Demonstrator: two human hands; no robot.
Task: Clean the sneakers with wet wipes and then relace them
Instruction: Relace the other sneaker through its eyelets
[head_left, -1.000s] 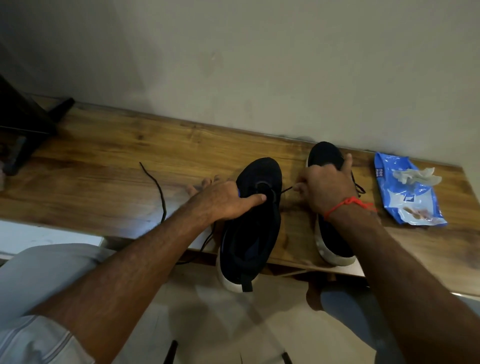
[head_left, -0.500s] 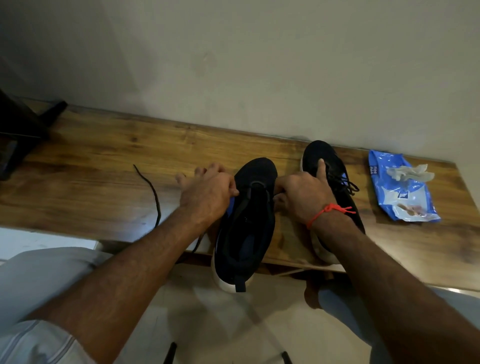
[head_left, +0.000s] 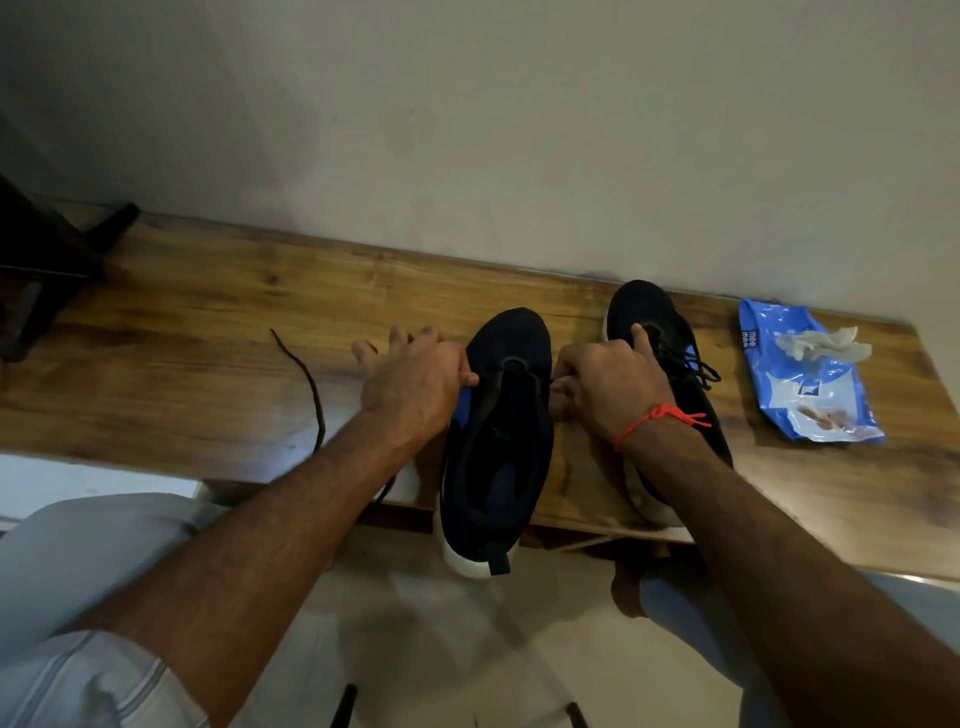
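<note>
1. Work surface. I see a long brown wooden bench top (head_left: 208, 332) set against a plain grey wall (head_left: 519, 130). Both sneakers lie on it with toes toward the wall and heels overhanging the near edge.

2. Unlaced black knit sneaker with white sole (head_left: 498, 441). It sits at the centre of the bench, between the two hands. Its tongue area is open and a blue lining shows on its left side.

3. Laced black knit sneaker with white sole (head_left: 670, 374). It lies just right of the first one, partly under the right wrist. Its laces are threaded and bunched near the throat.

4. Left hand (head_left: 415, 379). It rests against the left side of the unlaced sneaker at the front eyelets. Thumb and forefinger are pinched together at the sneaker's edge; the other fingers spread out over the bench. I cannot tell whether the pinch contains lace.

5. Right hand (head_left: 608, 384). Its fingers are curled at the right side of the unlaced sneaker, and one finger points up over the laced sneaker. I cannot tell what the curled fingers hold. A red thread band (head_left: 654, 421) circles the wrist.

6. Loose black shoelace (head_left: 311, 395). It trails across the bench left of the left forearm.

7. Blue plastic wet-wipe pack (head_left: 800, 384). It lies at the right end of the bench, well apart from the sneakers, with a crumpled white wipe (head_left: 815, 345) on top.
</note>
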